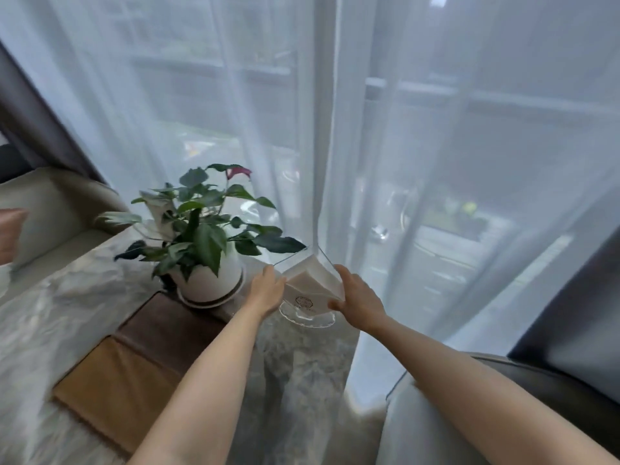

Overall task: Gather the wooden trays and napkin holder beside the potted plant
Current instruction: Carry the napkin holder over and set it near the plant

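my left hand and right hand clasp the napkin holder just beside the potted plant; the wooden trays already lie near it on the table.

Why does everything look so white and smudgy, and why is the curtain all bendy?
In the head view, daylight through the sheer curtain washes the top pale; the marble table and the wooden trays smear with motion blur; the wide lens bows the curtain folds and window bars; the potted plant and both hands on the napkin holder look fairly sharp.
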`<state>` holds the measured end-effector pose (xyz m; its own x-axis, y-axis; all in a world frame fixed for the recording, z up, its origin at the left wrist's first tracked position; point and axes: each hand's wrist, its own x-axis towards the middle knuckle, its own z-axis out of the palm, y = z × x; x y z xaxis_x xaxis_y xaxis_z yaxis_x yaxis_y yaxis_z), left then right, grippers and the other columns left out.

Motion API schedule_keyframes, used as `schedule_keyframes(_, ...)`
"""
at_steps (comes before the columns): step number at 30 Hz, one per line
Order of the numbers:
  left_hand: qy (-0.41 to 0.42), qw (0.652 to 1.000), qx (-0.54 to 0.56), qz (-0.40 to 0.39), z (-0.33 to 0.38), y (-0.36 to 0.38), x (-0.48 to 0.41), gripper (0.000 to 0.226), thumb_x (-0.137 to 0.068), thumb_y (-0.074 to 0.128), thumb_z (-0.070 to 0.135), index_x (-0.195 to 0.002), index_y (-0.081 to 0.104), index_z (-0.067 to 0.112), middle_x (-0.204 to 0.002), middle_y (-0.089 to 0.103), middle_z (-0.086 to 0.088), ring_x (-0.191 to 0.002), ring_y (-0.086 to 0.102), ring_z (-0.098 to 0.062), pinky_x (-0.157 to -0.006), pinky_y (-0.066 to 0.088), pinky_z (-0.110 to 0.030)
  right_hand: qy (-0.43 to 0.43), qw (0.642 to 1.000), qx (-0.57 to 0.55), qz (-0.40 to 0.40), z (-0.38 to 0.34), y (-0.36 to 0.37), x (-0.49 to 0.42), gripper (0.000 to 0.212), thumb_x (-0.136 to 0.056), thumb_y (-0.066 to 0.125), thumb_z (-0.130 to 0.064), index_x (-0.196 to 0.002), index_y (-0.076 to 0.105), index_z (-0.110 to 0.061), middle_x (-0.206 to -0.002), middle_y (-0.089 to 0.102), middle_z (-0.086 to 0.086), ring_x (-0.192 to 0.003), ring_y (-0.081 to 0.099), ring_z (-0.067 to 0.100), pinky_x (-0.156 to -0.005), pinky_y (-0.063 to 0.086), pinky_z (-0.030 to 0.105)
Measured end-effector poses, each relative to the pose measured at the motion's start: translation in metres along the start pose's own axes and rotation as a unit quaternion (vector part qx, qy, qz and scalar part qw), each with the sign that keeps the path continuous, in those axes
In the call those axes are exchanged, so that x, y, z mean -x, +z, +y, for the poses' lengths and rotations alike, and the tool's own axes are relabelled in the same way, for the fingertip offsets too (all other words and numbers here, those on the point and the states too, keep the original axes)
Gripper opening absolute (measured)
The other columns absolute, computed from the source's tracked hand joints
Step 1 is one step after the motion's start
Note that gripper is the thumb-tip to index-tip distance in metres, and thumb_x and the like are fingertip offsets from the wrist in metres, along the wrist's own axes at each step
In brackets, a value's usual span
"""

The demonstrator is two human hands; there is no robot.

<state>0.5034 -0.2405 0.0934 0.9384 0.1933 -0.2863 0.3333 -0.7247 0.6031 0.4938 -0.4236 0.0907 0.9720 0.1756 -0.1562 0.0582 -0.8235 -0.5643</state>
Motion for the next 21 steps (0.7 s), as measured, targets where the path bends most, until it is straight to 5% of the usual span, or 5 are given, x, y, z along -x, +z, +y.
schedule_keyframes(6, -0.006, 1.000, -0.003, -0.026, 0.015, 0.026, -0.012, 0.052, -0.096, 0.030, 0.029, -0.144, 0.023, 0.011, -0.142, 0.039, -0.024, -0.127, 0.039, -0.040, -0.102, 0.035, -0.046, 0.027, 1.000, 0.002, -0.002, 0.030, -0.003, -0.006, 0.073, -0.084, 0.062, -0.028, -0.143, 0.020, -0.027, -0.128, 0.049, 0.012, -0.107, 0.054, 0.032, -0.078, 0.044, 0.038)
schedule_keyframes(21, 0.012, 0.997, -0.056, -0.044, 0.024, 0.042, -0.020, 0.049, -0.097, 0.026, 0.029, -0.142, 0.022, 0.009, -0.141, 0.038, -0.024, -0.124, 0.041, -0.040, -0.096, 0.038, -0.044, 0.034, 0.999, 0.038, -0.011, 0.045, -0.002, -0.006, 0.070, -0.088, 0.056, -0.026, -0.144, 0.014, -0.022, -0.124, 0.048, 0.016, -0.104, 0.054, 0.035, -0.070, 0.041, 0.036)
